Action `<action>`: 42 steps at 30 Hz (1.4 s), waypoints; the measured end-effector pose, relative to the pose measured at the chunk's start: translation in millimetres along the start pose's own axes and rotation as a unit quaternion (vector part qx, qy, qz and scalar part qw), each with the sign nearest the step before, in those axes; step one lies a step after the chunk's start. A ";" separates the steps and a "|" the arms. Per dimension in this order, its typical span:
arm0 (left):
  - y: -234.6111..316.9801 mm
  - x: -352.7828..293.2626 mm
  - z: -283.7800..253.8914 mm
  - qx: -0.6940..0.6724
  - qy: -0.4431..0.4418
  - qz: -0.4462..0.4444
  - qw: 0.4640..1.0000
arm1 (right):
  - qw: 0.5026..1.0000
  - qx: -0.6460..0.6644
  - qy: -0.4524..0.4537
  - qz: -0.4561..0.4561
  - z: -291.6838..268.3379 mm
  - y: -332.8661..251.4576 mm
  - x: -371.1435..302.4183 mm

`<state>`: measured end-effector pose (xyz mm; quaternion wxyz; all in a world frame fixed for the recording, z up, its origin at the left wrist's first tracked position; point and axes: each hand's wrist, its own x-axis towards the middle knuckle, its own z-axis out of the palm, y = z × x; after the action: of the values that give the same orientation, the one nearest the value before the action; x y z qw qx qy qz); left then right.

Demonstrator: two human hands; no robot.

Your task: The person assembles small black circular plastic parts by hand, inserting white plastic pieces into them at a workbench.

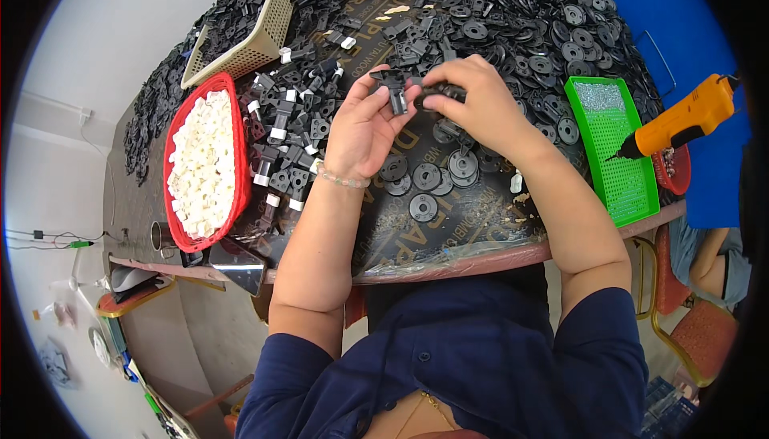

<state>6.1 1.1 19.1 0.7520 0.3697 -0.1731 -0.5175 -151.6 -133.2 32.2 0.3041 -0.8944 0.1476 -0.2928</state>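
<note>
Palm up over the middle of the table, my left hand (359, 133) pinches a small black plastic bracket (396, 96) between thumb and fingers. My right hand (487, 106) is close beside it on the right, fingers curled round dark round pieces (442, 91) that look like black discs; the fingers partly hide them. Its fingertips come very near the bracket, and whether they touch it I cannot tell. Below my hands lie several loose black discs (423, 207). To the left of my left wrist is a heap of black brackets (298, 136), some with white caps.
A red basket (240, 191) of white caps stands at left, a beige crate (268, 38) of black parts behind it. Black discs (553, 14) pile up at the far right. A green tray (613, 175) of small metal pieces and an orange electric screwdriver (681, 118) are at right; a phone (239, 264) lies front left.
</note>
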 end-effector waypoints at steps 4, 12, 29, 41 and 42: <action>-4.6 -5.3 8.0 0.049 -0.030 0.027 0.998 | 0.976 0.174 0.103 0.077 5.6 4.8 4.3; -5.4 -11.8 20.0 0.047 -0.056 0.014 0.997 | 0.882 0.458 0.101 0.054 9.1 -5.2 1.3; -2.8 -13.8 19.6 -0.007 -0.086 -0.021 0.996 | 0.953 0.266 0.134 -0.051 -0.8 -18.2 -2.3; -1.2 -18.8 16.9 0.029 -0.081 0.013 0.996 | 0.975 0.033 0.166 -0.142 -2.0 -22.0 -2.2; -0.1 -19.4 16.0 0.033 -0.090 0.005 0.995 | 0.977 0.059 0.151 -0.139 -2.2 -20.6 -2.0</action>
<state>-12.1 12.6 32.0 0.7234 0.3457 -0.2592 -0.5385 -152.8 -117.5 45.8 0.2872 -0.8319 0.0488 -0.4724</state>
